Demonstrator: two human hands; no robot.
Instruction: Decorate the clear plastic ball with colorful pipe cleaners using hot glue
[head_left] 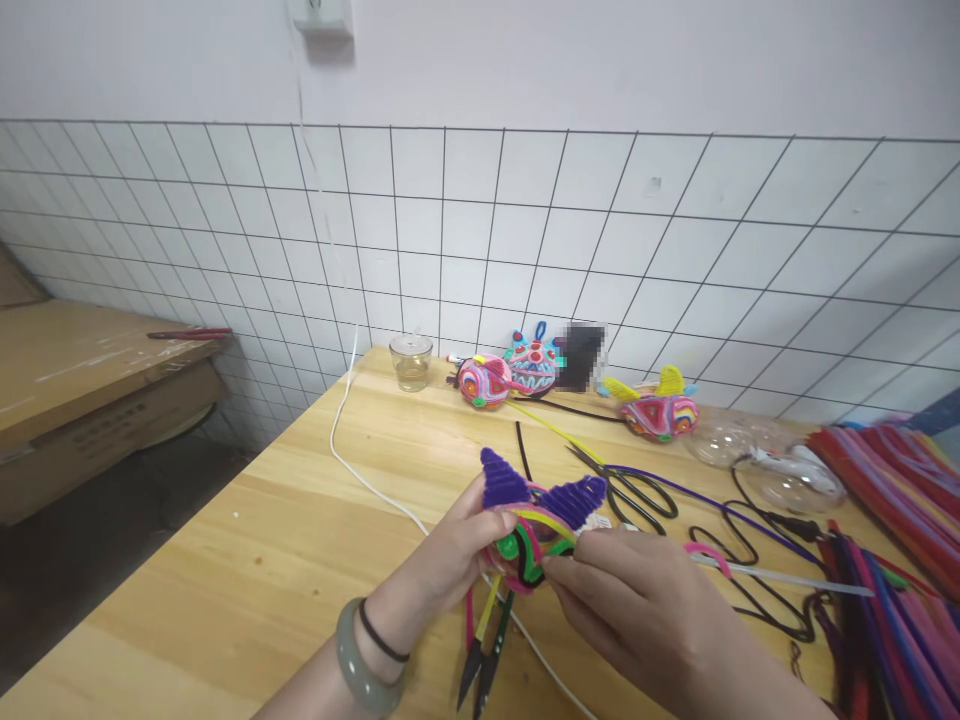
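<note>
Purple fuzzy fins [574, 503] are already on this little toy [529, 562], and pink, yellow, green and black strips cover much of the side that shows, so it's probably pretty far along. What's left is hard to call, since the back is hidden. It's held over the table [225, 580], between both hands: left hand [457, 545] clamped around its left side, thumb on the front; right hand [637, 590] with thumb and fingertips bunched together at its right edge, can't tell what they're pinching.

Held figure [529, 556]: fuzzy, matt. Tabletop [300, 540]: smooth wood. Cup [412, 364]: clear, glossy. Scissor blades [470, 668]: metal. Bangle [351, 652]: smooth, glossy.
</note>
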